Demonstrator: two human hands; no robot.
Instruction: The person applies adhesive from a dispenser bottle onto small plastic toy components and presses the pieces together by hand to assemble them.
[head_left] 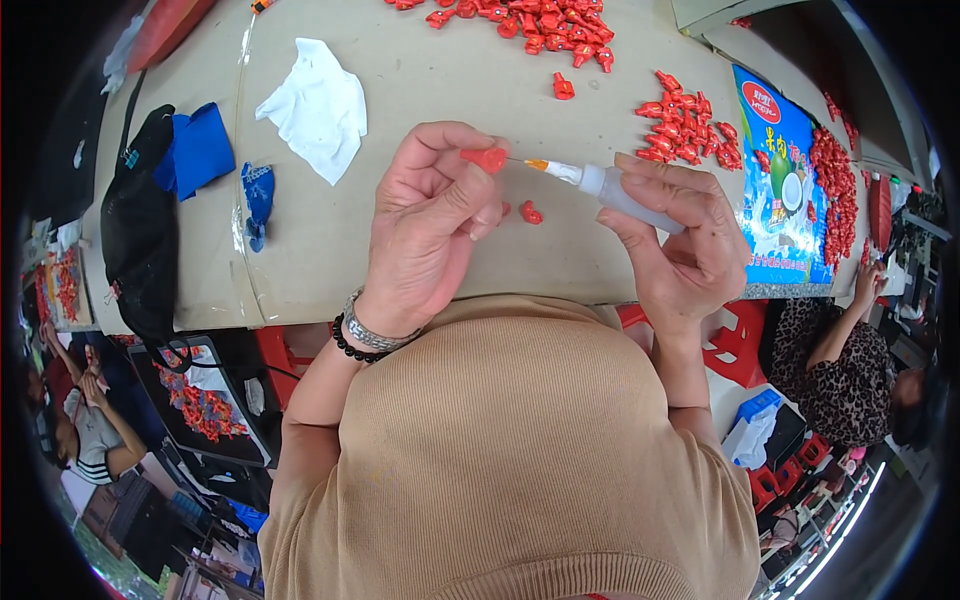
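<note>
Between the thumb and fingers of my left hand is a small red plastic part, held above the table. My right hand grips a translucent squeeze bottle with a white neck, an orange collar and a thin needle tip. The needle points left and its end is at or very near the red part; whether they touch I cannot tell. Below my left fingers another red part lies on the table, with one more partly hidden behind the fingers.
Red parts lie in a heap at the back and a cluster at right, by a blue printed sheet. A white cloth, blue cloth pieces and a black bag-like item lie left. Other people sit at both sides.
</note>
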